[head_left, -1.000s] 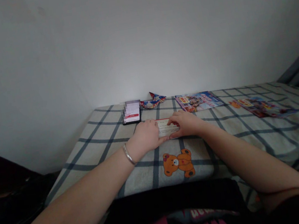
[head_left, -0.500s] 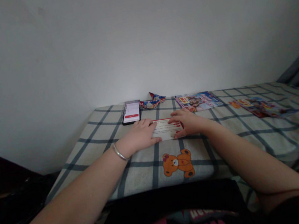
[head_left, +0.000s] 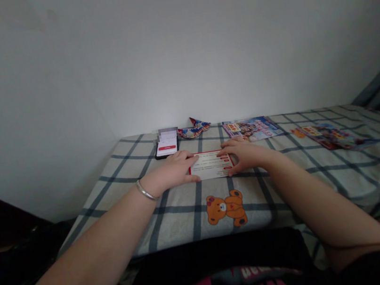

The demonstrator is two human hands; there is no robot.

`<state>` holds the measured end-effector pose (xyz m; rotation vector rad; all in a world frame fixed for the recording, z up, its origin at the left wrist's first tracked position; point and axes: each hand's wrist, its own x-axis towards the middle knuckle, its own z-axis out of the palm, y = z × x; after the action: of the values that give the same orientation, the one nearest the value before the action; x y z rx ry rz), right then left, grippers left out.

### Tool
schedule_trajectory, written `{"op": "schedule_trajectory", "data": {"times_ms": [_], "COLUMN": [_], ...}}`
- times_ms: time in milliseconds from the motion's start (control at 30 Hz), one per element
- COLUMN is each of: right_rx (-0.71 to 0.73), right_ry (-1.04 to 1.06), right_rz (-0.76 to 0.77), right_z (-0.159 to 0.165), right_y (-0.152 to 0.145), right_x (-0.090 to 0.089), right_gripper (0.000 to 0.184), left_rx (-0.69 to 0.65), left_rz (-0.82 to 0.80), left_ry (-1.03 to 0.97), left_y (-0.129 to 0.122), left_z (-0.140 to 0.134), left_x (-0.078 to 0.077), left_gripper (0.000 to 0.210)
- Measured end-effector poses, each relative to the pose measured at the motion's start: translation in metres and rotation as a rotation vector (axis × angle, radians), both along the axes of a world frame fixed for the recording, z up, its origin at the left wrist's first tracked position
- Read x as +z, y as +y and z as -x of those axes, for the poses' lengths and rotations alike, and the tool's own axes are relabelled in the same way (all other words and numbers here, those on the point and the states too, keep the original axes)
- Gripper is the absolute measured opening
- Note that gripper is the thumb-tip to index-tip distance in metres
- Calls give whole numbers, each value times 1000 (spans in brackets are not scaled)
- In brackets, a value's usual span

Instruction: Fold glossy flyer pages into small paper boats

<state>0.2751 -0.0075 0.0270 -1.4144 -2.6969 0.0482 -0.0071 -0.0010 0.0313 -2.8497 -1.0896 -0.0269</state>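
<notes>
A small white printed card (head_left: 211,165) with red edges and red labels lies flat on the checked cloth in front of me. My left hand (head_left: 175,171), with a silver bangle at the wrist, rests at the card's left end; its thumb is by the near corner and its fingers by the far one. At the right end my right hand (head_left: 247,155) spans the card in the same way, thumb and fingers apart. The fingertips of both touch the card's ends.
Behind the left hand lies a phone (head_left: 167,147) with a lit screen. Beside it is a folded colourful paper piece (head_left: 194,128). Two glossy printed leaflets, one farther back (head_left: 254,129) and one farther right (head_left: 335,136), lie on the checked cloth (head_left: 173,221). A wall rises behind.
Both hands have slid slightly outward, away from each other, baring more of the card's ends. The card has stayed in about the same place.
</notes>
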Motion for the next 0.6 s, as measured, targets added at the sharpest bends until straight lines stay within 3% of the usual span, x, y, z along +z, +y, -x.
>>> {"op": "schedule_trajectory", "data": {"times_ms": [267,600], "right_rx": [-101,-65], "right_ry": [-53,-64], "right_rz": [72,32], "right_z": [-9,-10], "right_y": [1,-2], "right_x": [3,2], "right_gripper": [90,87], "left_rx": [-24,-68], "left_rz": [24,3], "left_ry": [8,-11], "left_y": [3,-3], "left_z": [4,7], "left_x": [0,3], "left_gripper": [64,56]}}
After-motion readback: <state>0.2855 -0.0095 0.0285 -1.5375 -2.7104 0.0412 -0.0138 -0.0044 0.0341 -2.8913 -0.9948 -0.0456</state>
